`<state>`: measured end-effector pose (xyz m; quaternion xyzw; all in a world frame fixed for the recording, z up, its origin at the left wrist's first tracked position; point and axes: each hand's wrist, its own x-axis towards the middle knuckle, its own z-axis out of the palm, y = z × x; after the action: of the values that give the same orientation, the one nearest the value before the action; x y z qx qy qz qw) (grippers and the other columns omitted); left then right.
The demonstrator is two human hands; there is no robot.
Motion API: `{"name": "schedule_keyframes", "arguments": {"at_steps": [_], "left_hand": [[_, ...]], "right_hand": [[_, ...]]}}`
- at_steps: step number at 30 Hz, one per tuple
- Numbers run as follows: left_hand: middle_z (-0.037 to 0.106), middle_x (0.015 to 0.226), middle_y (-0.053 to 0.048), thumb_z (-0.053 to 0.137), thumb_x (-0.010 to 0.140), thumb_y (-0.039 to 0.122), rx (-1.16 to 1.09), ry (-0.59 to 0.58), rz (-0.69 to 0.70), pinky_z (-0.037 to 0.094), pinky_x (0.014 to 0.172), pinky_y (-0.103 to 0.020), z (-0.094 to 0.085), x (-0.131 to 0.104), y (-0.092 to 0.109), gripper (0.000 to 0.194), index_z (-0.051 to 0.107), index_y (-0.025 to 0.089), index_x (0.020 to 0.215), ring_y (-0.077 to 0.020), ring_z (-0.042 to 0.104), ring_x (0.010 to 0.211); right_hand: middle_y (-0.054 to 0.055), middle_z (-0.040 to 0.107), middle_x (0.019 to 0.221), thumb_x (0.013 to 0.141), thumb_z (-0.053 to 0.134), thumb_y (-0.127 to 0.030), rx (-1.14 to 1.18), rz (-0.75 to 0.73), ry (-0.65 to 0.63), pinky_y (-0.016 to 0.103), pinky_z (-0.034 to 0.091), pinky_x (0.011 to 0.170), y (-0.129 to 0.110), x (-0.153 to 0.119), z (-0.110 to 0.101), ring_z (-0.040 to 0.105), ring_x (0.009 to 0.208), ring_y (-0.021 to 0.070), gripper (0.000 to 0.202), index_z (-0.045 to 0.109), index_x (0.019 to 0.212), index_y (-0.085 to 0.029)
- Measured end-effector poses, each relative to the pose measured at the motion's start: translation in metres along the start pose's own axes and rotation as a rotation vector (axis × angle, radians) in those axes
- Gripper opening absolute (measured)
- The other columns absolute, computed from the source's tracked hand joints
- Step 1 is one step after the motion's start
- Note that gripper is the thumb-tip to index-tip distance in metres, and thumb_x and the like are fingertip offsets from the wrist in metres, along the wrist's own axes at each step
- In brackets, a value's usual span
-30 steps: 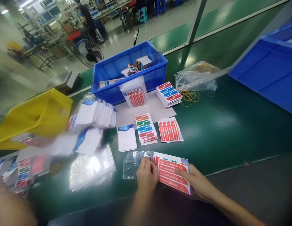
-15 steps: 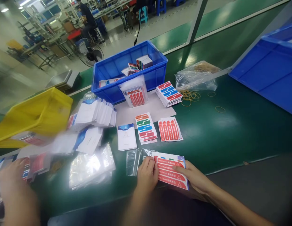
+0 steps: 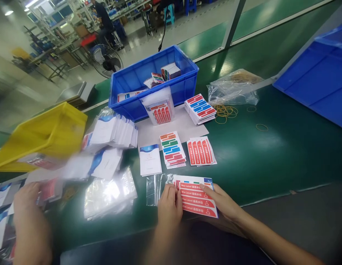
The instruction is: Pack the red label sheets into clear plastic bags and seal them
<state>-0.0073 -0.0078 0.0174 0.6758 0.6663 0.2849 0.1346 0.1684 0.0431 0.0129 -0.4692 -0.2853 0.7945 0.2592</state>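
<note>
Bare green belt (image 3: 270, 158) right, sticker stacks (image 3: 201, 151) ahead

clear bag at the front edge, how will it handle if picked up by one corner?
Clear bag is probably floppy and very light: thin, wrinkled film lying flat on the green belt. Glossy glare suggests it's slippery. The sticker sheets at its mouth look stiffer.

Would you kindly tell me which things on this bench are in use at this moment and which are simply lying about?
In hand:
- left hand on the clear plastic bag
- right hand holding the red label sheets

Lying about:
- blue crate
- yellow bin
- rubber bands
- white booklet
- coloured sticker stack
- co-worker's hand
</note>
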Motion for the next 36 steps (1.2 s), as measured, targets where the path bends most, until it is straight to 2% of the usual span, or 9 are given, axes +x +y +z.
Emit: {"name": "schedule_keyframes", "arguments": {"at_steps": [4, 9, 14, 19, 25, 29, 31, 34, 36], "left_hand": [[0.057, 0.085, -0.003, 0.042, 0.089, 0.011, -0.006, 0.006, 0.002, 0.05, 0.068, -0.023, -0.002, -0.001, 0.004, 0.012, 0.048, 0.019, 0.084, -0.0128, 0.059, 0.076], [0.055, 0.084, -0.003, 0.043, 0.09, 0.013, -0.08, 0.018, -0.062, 0.048, 0.065, -0.023, -0.009, -0.001, 0.006, 0.012, 0.048, 0.02, 0.082, -0.0119, 0.057, 0.073], [0.055, 0.083, -0.003, 0.042, 0.089, 0.011, -0.08, 0.016, 0.001, 0.048, 0.068, -0.023, -0.013, 0.0, 0.008, 0.013, 0.049, 0.019, 0.083, -0.0121, 0.057, 0.076], [0.054, 0.083, -0.003, 0.042, 0.09, 0.013, -0.14, 0.016, -0.055, 0.046, 0.065, -0.022, -0.018, 0.004, 0.011, 0.012, 0.048, 0.019, 0.082, -0.011, 0.055, 0.073], [0.054, 0.079, -0.002, 0.042, 0.089, 0.013, -0.21, -0.024, -0.04, 0.044, 0.065, -0.023, -0.019, 0.006, 0.018, 0.013, 0.049, 0.019, 0.08, -0.0122, 0.055, 0.072], [0.054, 0.08, -0.002, 0.045, 0.091, 0.021, -0.451, 0.014, -0.206, 0.044, 0.068, -0.023, -0.032, 0.007, 0.023, 0.018, 0.051, 0.018, 0.074, -0.0122, 0.054, 0.075], [0.053, 0.079, -0.001, 0.047, 0.091, 0.026, -0.601, 0.086, -0.327, 0.044, 0.066, -0.022, -0.042, 0.01, 0.026, 0.022, 0.05, 0.018, 0.071, -0.0118, 0.053, 0.074], [0.051, 0.077, 0.0, 0.051, 0.089, 0.031, -0.745, 0.165, -0.447, 0.042, 0.059, -0.019, -0.055, 0.015, 0.034, 0.024, 0.05, 0.018, 0.068, -0.0101, 0.05, 0.068], [0.051, 0.076, 0.0, 0.052, 0.088, 0.031, -0.799, 0.175, -0.458, 0.042, 0.059, -0.018, -0.06, 0.017, 0.041, 0.025, 0.049, 0.018, 0.066, -0.0093, 0.05, 0.067]], "right_hand": [[0.01, 0.074, 0.089, 0.074, 0.067, -0.061, -0.089, -0.009, -0.158, 0.045, 0.053, 0.082, -0.005, -0.002, 0.004, 0.069, 0.082, 0.0293, 0.053, 0.07, 0.098, -0.014], [0.01, 0.074, 0.088, 0.078, 0.063, -0.06, -0.069, -0.003, -0.101, 0.045, 0.052, 0.084, -0.01, 0.002, 0.0, 0.069, 0.082, 0.0291, 0.052, 0.069, 0.1, -0.014], [0.008, 0.073, 0.094, 0.082, 0.064, -0.051, -0.301, -0.142, -0.265, 0.044, 0.049, 0.09, -0.014, 0.0, -0.001, 0.065, 0.093, 0.0286, 0.041, 0.069, 0.102, -0.015], [0.008, 0.072, 0.085, 0.085, 0.057, -0.055, -0.217, -0.124, -0.217, 0.039, 0.053, 0.077, -0.018, -0.001, 0.008, 0.066, 0.079, 0.0261, 0.046, 0.069, 0.099, -0.013], [0.004, 0.068, 0.082, 0.094, 0.043, -0.052, -0.511, -0.363, -0.279, 0.037, 0.049, 0.087, -0.022, 0.0, 0.021, 0.061, 0.084, 0.0233, 0.042, 0.068, 0.094, -0.017], [0.005, 0.064, 0.081, 0.095, 0.037, -0.055, -0.488, -0.5, -0.382, 0.031, 0.052, 0.07, -0.034, -0.004, 0.013, 0.06, 0.073, 0.0187, 0.044, 0.059, 0.095, -0.017], [0.006, 0.063, 0.082, 0.097, 0.033, -0.053, -0.439, -0.604, -0.353, 0.028, 0.051, 0.061, -0.037, -0.009, 0.009, 0.059, 0.067, 0.0164, 0.04, 0.054, 0.1, -0.018], [0.014, 0.058, 0.115, 0.098, 0.036, -0.046, -0.582, -0.933, -0.227, 0.034, 0.052, 0.075, -0.041, -0.018, 0.011, 0.06, 0.097, 0.0235, 0.038, 0.046, 0.125, -0.021], [0.016, 0.037, 0.142, 0.096, 0.039, -0.046, -0.787, -1.214, -0.223, 0.043, 0.046, 0.094, -0.045, -0.023, 0.017, 0.044, 0.124, 0.0311, 0.049, 0.035, 0.14, -0.024]]}}
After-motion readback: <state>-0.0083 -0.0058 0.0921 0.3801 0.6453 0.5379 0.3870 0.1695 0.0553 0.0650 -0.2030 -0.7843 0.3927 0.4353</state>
